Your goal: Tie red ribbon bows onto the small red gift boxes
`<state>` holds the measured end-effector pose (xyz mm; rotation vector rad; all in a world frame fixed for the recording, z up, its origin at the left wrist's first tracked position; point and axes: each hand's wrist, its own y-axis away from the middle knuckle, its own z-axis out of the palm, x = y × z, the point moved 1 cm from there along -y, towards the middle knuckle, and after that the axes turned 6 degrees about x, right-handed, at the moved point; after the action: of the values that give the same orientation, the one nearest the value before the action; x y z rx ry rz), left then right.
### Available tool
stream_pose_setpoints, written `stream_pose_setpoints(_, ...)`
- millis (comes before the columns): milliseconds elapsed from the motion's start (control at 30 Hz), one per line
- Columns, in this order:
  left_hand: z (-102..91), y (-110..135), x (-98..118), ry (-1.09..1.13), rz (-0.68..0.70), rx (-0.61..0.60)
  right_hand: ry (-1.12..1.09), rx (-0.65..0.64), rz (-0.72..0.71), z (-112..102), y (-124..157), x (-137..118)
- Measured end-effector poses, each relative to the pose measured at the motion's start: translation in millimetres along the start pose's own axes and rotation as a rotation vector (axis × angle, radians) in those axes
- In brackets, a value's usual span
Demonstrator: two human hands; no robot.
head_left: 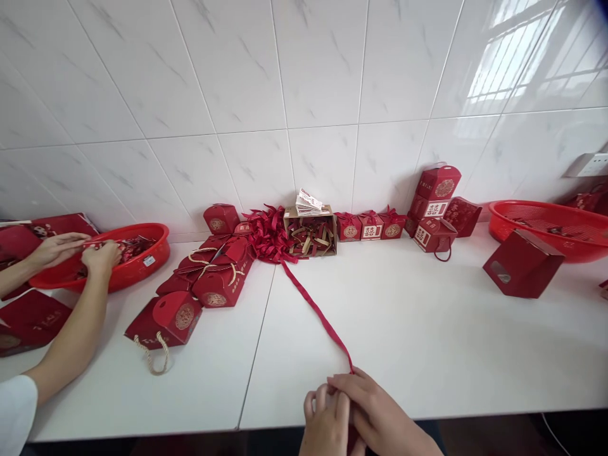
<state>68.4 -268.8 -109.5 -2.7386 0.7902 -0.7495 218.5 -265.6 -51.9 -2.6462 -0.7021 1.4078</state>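
The head camera looks forward and down across the table (427, 342) — the wearer's hands (382, 405) close, at the bottom edge — to the wall (323, 69), farther off, filling the upper part.

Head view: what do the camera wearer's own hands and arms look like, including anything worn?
Both the left hand and the right hand are bare: five-fingered, with no gloves and no rings visible. The frame's lower edge cuts off the forearms, so their sleeves cannot be told. Another person's white sleeve shows at far left.
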Motion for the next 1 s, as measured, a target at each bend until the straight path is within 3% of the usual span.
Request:
stream_pose_setpoints(200,-13.3,7,-9,-0.028,-0.044,0.018,0.016,0.144,0.105,21,1,14)
stream_pose_setpoints(400,-21.3,8,-22,0.029,-0.128,0.095,0.148,0.272,0.148,20,10,36)
stream_pose_setpoints(667,-19.1,9,-34,0.061,-0.231,0.177,0.344,0.243,0.085,21,5,29)
stream_pose_setpoints(867,-17.0,15,-39,0.071,-0.169,0.182,0.390,0.255,0.087,27,-11,20)
stream_pose_setpoints(933,-27.5,14,-47,0.039,-0.108,0.230,0.377,0.225,0.088,31,-19,16)
stream_pose_setpoints(1000,-51.8,9,-68,-0.006,-0.068,0.370,0.343,0.200,0.086,32,-26,13)
